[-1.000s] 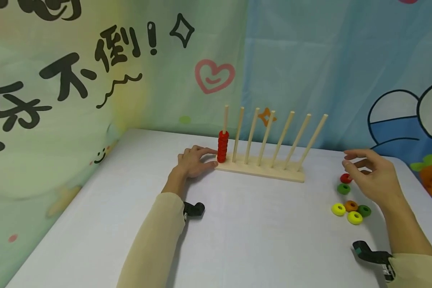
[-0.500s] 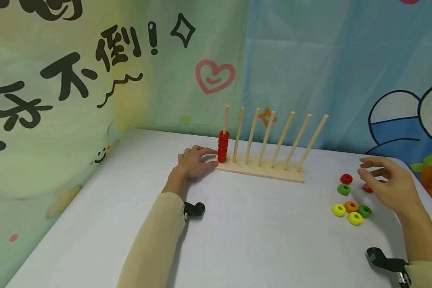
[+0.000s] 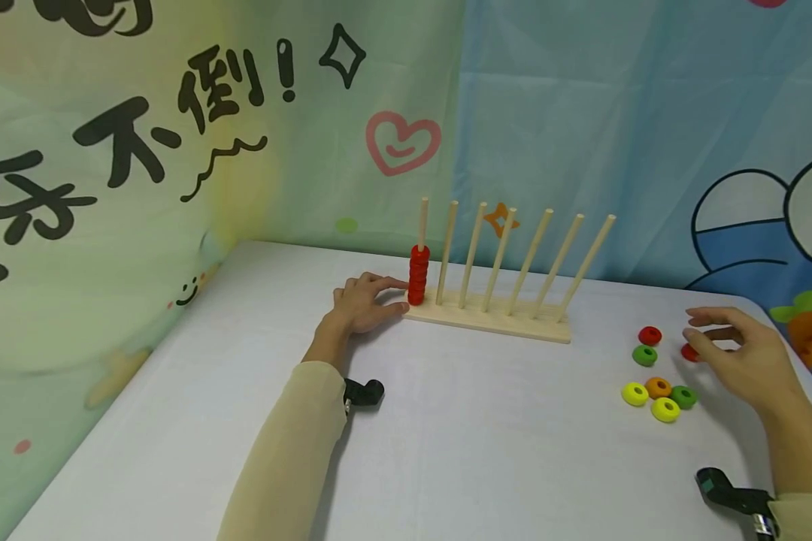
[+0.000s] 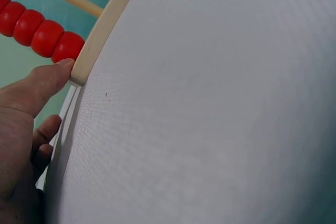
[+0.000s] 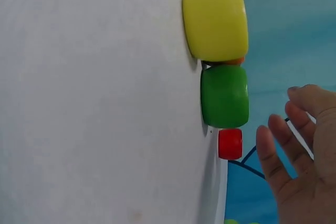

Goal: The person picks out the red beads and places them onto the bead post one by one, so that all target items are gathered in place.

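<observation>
A wooden peg stand [image 3: 487, 321] with a row of upright pegs sits toward the back of the table. Its leftmost peg carries a stack of red beads [image 3: 418, 276]; the other pegs are bare. My left hand [image 3: 362, 304] grips the left end of the base between thumb and forefinger, the thumb close by the lowest red bead [image 4: 68, 47]. At the right, my right hand [image 3: 751, 357] hovers with fingers loosely bent and nothing in them. Just beyond its thumb lies a red bead [image 3: 689, 352], partly covered by the hand in the head view.
Loose beads lie left of my right hand: a red bead [image 3: 649, 336], a green bead [image 3: 645, 355], two yellow beads [image 3: 665, 409], an orange bead [image 3: 658, 388] and another green bead [image 3: 684, 397]. A printed cloth backdrop [image 3: 548, 113] rises behind the white table [image 3: 480, 451].
My right hand has moved right and slightly toward me, away from the red bead by the green one, uncovering a second red bead. My left hand stays on the stand.
</observation>
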`<state>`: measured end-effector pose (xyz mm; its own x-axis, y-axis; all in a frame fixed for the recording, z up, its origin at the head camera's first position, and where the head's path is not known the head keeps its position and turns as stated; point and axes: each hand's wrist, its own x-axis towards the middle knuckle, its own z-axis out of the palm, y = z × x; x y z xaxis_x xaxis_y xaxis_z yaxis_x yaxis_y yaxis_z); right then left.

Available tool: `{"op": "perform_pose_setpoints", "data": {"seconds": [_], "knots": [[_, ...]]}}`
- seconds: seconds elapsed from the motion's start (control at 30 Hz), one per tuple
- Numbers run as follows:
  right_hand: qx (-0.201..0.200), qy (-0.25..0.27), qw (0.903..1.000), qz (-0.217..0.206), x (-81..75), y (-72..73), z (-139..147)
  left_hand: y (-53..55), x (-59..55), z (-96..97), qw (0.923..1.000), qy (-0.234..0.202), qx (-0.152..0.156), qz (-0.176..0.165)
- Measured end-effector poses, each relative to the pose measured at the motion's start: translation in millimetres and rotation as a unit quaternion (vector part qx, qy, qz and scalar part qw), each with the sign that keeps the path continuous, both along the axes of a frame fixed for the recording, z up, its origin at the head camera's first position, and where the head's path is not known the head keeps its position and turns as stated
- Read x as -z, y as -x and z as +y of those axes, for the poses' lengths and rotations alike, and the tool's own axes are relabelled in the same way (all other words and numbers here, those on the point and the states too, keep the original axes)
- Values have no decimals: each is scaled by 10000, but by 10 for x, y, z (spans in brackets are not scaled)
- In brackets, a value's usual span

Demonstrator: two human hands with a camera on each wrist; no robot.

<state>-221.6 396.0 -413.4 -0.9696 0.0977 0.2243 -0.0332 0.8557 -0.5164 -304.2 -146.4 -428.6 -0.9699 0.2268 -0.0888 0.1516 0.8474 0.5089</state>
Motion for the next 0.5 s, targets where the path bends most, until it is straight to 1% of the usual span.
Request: {"op": "perform_pose_setpoints", "data": {"seconds": [0.17, 0.3, 0.4, 0.5], "knots": [[212, -150, 9993, -278, -14, -19, 33, 4, 8, -6, 10000, 8, -13, 1], [378, -256, 9984, -322, -9, -37, 72, 4, 12, -9, 10000, 6, -15, 9], [395, -329, 9983, -280, 3, -47, 95, -1, 5, -10, 10000, 5, -6, 2], [452, -350, 9977, -362, 13, -48, 115, -4, -2, -12, 10000, -13, -4, -6]]}}
